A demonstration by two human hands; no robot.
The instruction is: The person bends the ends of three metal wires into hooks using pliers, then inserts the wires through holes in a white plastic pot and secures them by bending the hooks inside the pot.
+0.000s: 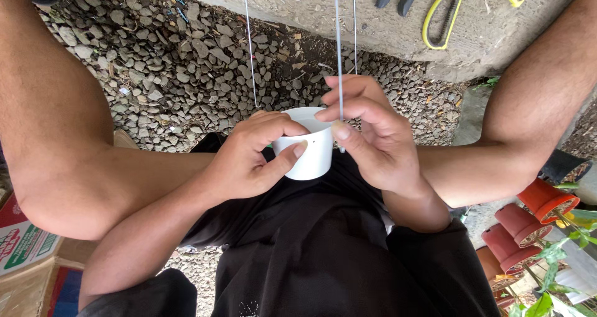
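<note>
At frame centre, your left hand wraps its fingers around a small white pot, thumb pressed on its side. Your right hand pinches a thin wire at the rim. Yellow-handled shears lie upper right.

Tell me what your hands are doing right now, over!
Left hand gripping small white pot. Right hand pinching thin wire at the pot's rim. Two more wires hang close by, nothing blocking.
</note>
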